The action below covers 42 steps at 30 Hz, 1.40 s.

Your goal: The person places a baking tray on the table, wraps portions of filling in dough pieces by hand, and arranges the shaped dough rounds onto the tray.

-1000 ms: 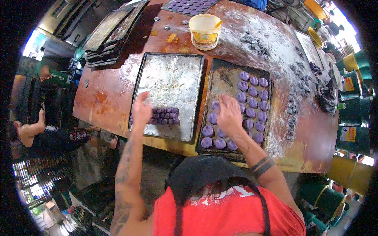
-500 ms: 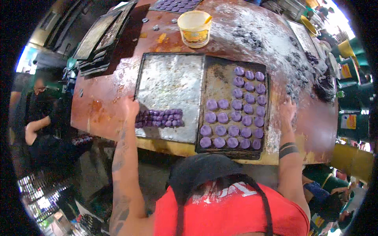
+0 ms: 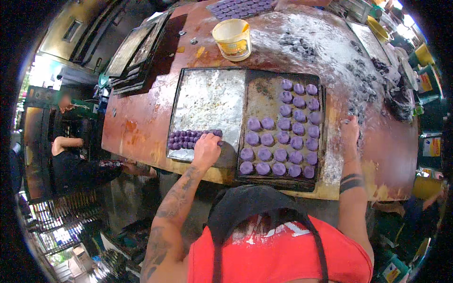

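My left hand [image 3: 207,150] reaches over the pale metal tray [image 3: 207,104], its fingers curled down onto the right end of a block of small purple dough balls [image 3: 184,140]. One ball shows beside the fingertips. My right hand [image 3: 350,131] is closed above the floury tabletop, right of the trays. Something small and greyish shows at its fingertips, too little to name. Between my hands lies a dark tray [image 3: 264,96] with rows of flattened purple dough rounds [image 3: 283,137]. Its upper left part is bare.
A yellow-labelled white bucket [image 3: 233,45] stands beyond the trays. Stacked baking trays [image 3: 137,52] lie at the far left, and another tray of purple rounds [image 3: 238,7] at the back. Flour and dark dough bits [image 3: 302,45] cover the right side. A person [image 3: 71,141] is at the left.
My left hand has moved right, from the pale tray's left edge to the right end of the dough balls. My right hand stays near the same spot, its fingers now more curled.
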Available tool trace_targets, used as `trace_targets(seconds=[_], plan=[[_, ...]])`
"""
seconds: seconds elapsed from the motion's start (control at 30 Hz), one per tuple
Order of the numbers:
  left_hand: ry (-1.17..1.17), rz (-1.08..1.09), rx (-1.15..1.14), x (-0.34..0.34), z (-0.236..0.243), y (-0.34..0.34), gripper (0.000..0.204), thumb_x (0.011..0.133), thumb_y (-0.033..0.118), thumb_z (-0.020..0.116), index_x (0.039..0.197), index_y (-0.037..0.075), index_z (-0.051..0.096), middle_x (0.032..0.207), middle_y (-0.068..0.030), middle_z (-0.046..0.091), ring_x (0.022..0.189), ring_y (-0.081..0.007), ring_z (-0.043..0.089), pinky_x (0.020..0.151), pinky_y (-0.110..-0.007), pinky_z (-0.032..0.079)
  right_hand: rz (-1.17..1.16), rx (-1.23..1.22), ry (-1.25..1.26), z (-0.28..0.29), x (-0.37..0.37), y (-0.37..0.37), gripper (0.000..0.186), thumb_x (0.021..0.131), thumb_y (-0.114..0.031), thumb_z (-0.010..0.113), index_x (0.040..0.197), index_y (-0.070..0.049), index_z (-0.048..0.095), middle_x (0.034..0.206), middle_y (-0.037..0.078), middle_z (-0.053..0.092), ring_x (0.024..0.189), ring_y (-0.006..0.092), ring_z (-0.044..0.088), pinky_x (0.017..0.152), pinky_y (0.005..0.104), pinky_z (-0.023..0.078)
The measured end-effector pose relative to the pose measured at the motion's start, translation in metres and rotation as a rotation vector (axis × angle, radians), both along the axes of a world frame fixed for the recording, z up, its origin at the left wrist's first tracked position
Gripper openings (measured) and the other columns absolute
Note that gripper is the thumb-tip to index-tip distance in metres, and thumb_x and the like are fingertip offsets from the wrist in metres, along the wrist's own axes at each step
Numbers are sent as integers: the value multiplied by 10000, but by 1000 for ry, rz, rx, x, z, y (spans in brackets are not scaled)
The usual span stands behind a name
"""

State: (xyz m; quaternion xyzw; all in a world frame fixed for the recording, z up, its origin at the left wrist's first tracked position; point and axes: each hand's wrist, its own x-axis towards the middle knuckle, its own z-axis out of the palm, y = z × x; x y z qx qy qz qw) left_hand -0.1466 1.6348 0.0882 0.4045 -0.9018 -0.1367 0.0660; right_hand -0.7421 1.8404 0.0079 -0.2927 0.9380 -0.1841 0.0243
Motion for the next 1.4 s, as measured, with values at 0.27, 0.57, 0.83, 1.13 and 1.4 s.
trace_targets(seconds=[0.27, 0.57, 0.83, 1.13, 1.4], plan=[[944, 601, 1149, -114, 69, 59, 277, 881, 19, 680, 1148, -53, 655, 993, -103, 706, 904, -188, 686, 775, -314, 565, 784, -471, -740, 142, 278, -73, 323, 878, -7, 706, 1199, -39, 690, 1056, 99, 723, 915, 181, 685, 826, 335, 558], [1269, 562, 1486, -151, 74, 99, 333, 990, 42, 648, 1315, 38, 576, 1093, -38, 649, 881, -129, 623, 791, -264, 549, 879, -491, -361, 181, 294, -47, 351, 822, 73, 659, 1155, -32, 695, 1022, 126, 657, 1024, 306, 643, 894, 402, 530], [1376, 427, 1505, -171, 123, 93, 360, 941, 92, 753, 1265, -22, 643, 1078, -91, 697, 810, -156, 642, 721, -290, 528, 637, -623, -1191, 171, 259, -48, 292, 950, -15, 693, 1233, 1, 625, 1156, 88, 694, 946, 166, 682, 867, 327, 577], [1122, 165, 613, -170, 116, 105, 326, 992, 53, 657, 1307, -4, 592, 1287, -102, 629, 1094, -184, 666, 924, -288, 548, 590, -678, -270, 234, 296, -54, 168, 925, -39, 667, 1087, -26, 711, 1043, 93, 666, 983, 192, 652, 891, 303, 532], [1253, 545, 1265, -147, 134, 72, 350, 912, 14, 737, 1236, -26, 611, 1124, -93, 676, 993, -188, 691, 873, -308, 573, 980, -618, -253, 240, 290, -63, 437, 738, -112, 833, 1156, -93, 708, 1337, 126, 666, 1305, 349, 565, 1109, 440, 451]])
